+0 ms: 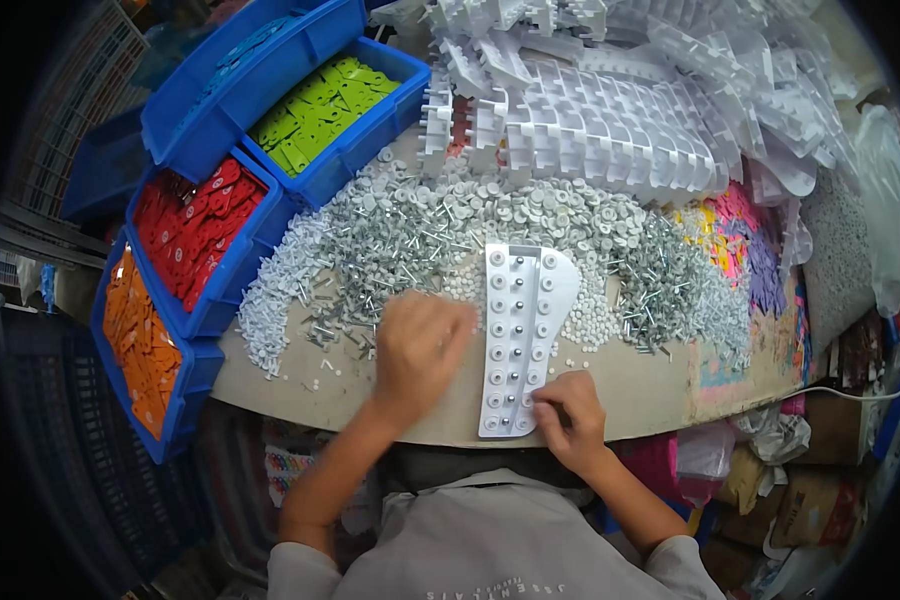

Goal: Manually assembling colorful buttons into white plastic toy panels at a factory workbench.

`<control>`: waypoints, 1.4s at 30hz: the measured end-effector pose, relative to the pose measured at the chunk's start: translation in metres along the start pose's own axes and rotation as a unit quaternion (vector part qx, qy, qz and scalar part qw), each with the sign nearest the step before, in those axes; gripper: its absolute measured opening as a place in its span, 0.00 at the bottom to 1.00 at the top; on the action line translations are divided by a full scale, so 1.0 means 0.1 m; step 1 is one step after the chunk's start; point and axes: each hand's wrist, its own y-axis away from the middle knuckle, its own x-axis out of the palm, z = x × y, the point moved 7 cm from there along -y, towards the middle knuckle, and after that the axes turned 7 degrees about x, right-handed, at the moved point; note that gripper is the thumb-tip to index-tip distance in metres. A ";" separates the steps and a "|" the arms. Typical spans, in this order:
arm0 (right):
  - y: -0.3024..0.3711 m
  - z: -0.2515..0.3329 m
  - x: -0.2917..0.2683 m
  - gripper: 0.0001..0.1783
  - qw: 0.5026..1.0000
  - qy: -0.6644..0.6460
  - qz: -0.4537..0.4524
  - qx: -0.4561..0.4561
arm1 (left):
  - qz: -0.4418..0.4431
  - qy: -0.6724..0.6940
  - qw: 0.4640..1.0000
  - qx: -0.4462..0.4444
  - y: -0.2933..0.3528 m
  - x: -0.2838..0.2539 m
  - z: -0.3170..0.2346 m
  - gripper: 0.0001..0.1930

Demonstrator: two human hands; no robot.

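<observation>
A white plastic holder [498, 350], long with a rounded bulge on its far right, lies at the table's near edge. Round white washers line both its sides, and a row of metal pins stands along its middle channel. To its left, my left hand [420, 350] is over the edge of the loose parts, slightly blurred. Its fingers are curled in and what they hold, if anything, is hidden. My right hand [573, 415] is at the holder's near right edge, fingers bent and pinched together. Nothing can be made out between them.
Loose metal pins [370, 240] and white washers [580, 212] are heaped beyond the holder. Blue bins [220, 320] at left contain orange, red and green plastic pieces. White moulded racks [610, 130] are stacked at the back, and purple pieces [760, 255] lie at right.
</observation>
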 end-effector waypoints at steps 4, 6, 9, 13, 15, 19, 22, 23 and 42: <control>-0.04 0.00 -0.12 0.08 0.998 0.004 -0.054 -0.014 | -0.022 -0.069 0.997 0.019 -0.63 0.08 0.51 0.04; -0.09 0.01 -0.17 0.08 0.997 0.029 -0.074 -0.023 | 0.015 -0.098 0.995 0.032 -0.79 0.21 0.67 0.05; -0.28 0.01 -0.32 0.08 0.986 0.096 -0.132 -0.022 | 0.054 -0.099 0.993 0.023 -0.82 0.40 0.84 0.05; -0.73 -0.12 -0.51 0.07 0.962 0.223 -0.156 0.015 | 0.073 -0.109 0.991 0.026 -0.81 0.43 0.85 0.06; -0.90 -0.25 -0.60 0.07 0.952 0.255 -0.166 0.028 | 0.069 -0.102 0.992 0.020 -0.82 0.44 0.85 0.06; -1.14 -0.50 -0.55 0.06 0.936 0.313 -0.163 0.013 | 0.065 -0.107 0.992 0.028 -0.82 0.45 0.81 0.06; -1.22 -0.54 -0.48 0.06 0.925 0.346 -0.155 0.011 | 0.073 -0.112 0.990 0.037 -0.81 0.45 0.79 0.06; -1.23 -0.55 -0.45 0.06 0.921 0.360 -0.149 0.010 | 0.072 -0.118 0.990 0.043 -0.81 0.45 0.79 0.06; -0.93 -0.26 -0.53 0.05 0.949 0.269 -0.158 0.031 | 0.179 0.227 0.957 -0.034 0.23 0.03 -0.31 0.05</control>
